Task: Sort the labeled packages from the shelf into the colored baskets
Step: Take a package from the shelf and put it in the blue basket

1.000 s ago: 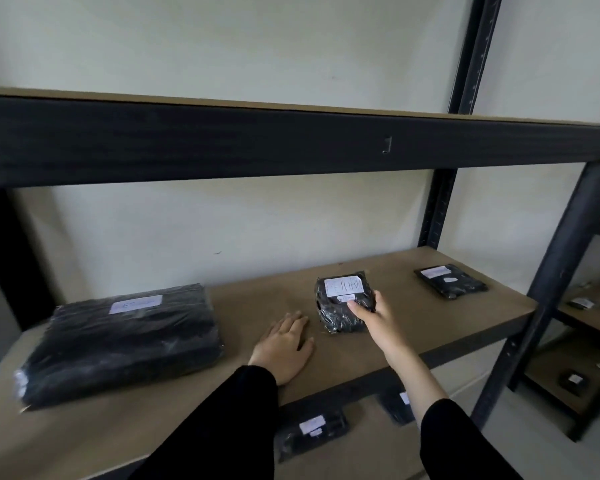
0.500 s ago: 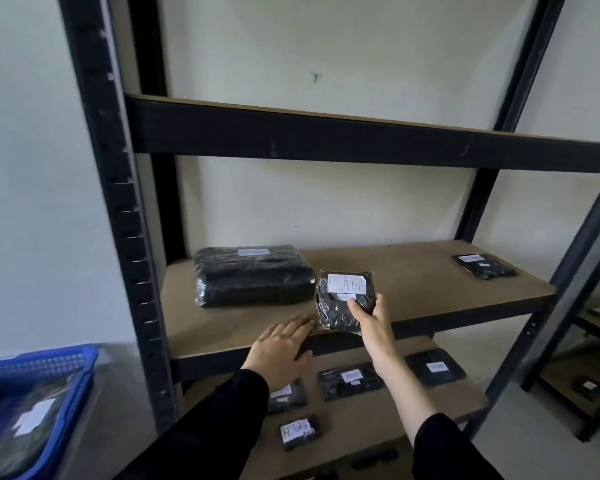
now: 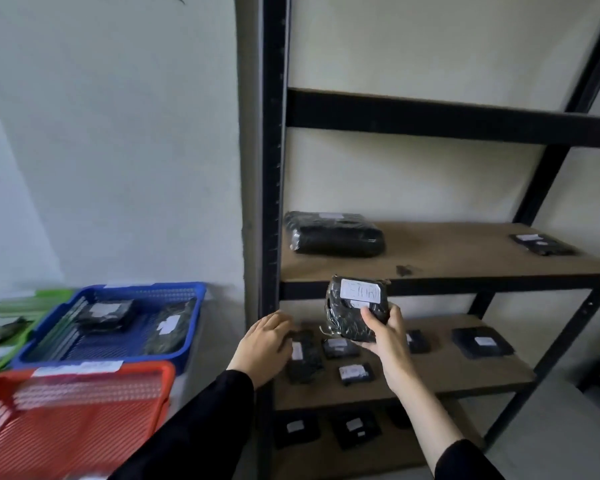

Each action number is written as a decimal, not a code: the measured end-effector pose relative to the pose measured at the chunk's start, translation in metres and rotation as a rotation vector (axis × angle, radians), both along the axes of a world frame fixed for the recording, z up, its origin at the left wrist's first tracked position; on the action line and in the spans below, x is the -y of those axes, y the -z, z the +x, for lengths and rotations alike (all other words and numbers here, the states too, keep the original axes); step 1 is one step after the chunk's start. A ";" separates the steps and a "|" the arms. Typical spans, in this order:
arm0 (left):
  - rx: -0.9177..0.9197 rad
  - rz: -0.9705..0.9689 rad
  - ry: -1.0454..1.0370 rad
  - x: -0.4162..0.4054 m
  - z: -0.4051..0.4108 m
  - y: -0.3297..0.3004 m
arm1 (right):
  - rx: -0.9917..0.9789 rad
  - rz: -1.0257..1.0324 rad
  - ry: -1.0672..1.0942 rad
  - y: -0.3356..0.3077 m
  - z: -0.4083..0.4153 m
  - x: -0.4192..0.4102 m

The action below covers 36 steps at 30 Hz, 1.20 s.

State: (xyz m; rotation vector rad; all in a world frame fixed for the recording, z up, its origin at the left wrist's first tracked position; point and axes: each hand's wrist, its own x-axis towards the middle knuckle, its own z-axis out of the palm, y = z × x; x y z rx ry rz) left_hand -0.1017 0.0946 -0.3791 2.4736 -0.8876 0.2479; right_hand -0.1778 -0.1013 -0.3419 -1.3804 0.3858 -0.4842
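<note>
Head view: my right hand [image 3: 385, 336] grips a package [image 3: 355, 311] before the shelf [image 3: 444, 258]; its label reads roughly "RETURN", first letters unclear. Left hand [image 3: 265, 344] hangs relaxed, holding nothing. Basket [image 3: 187, 317] labels blur.

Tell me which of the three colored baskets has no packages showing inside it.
The red basket, nearest the camera at lower left. The blue basket behind it holds two black packages, and the green basket at the far left edge also shows packages.
</note>
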 end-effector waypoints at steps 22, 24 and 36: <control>-0.108 -0.050 -0.444 -0.357 -0.063 0.064 | -0.149 0.044 -0.351 0.066 0.012 -0.342; -0.098 -0.050 -0.428 -0.377 -0.040 0.064 | -0.171 0.013 -0.352 0.066 0.038 -0.365; -0.133 0.008 -0.412 -0.477 0.121 0.044 | -0.272 0.010 -0.170 0.069 0.170 -0.450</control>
